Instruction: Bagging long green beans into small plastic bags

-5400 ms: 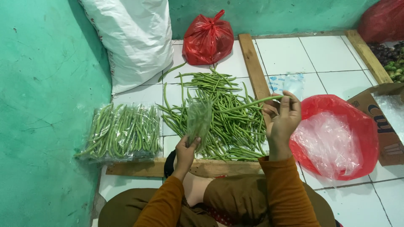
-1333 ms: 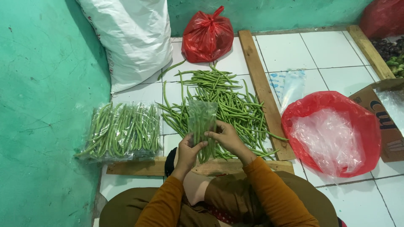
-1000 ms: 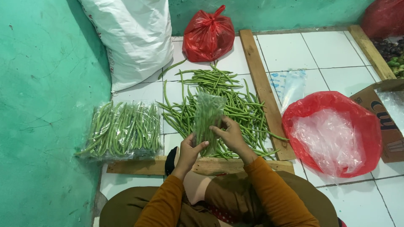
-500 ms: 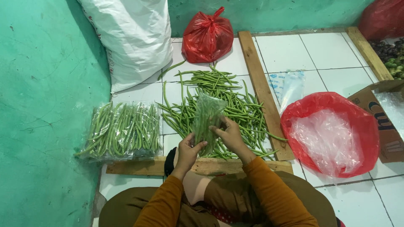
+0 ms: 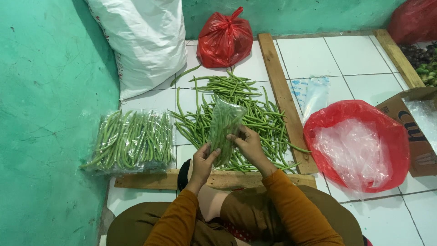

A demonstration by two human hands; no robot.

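Observation:
A clear plastic bag of green beans stands upright between both hands, above a loose heap of long green beans spread on the white tiled floor. My left hand grips the bag's lower left side. My right hand holds its right side, fingers pressed on the plastic. Orange sleeves cover both forearms.
Filled clear bags of beans lie at the left by the green wall. A white sack and a tied red bag stand behind. A red bag of clear plastic bags, a cardboard box and wooden planks are at the right.
My right hand, earlier raised holding beans by the red bag, has come to the clear bag. Over the last second the bag tilted slightly right and both hands kept hold of it.

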